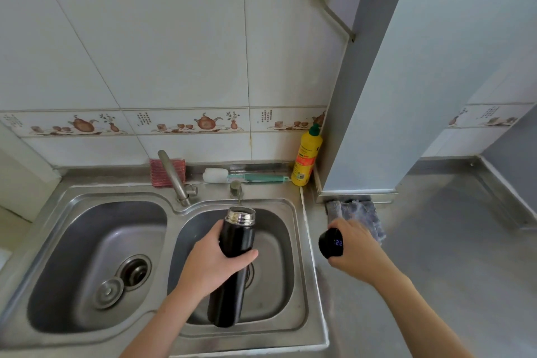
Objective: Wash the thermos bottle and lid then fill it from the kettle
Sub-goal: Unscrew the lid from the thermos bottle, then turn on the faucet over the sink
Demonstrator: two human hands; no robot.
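Over the right basin of the sink [302, 247], my left hand [209, 261] grips the open black thermos bottle [232, 270], tilted mouth-up. Right of it, above the worktop [436, 256], my right hand [353, 250] has its fingers [345, 225] wrapped round the lid [329, 243].

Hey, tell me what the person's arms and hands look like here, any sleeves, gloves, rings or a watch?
Both forearms are bare as far as the bottom edge of the picture: no sleeves show. The left hand and right hand are ungloved. No watch, bracelet or ring is visible on the wrists or on the fingers that show, though parts of the fingers are hidden.
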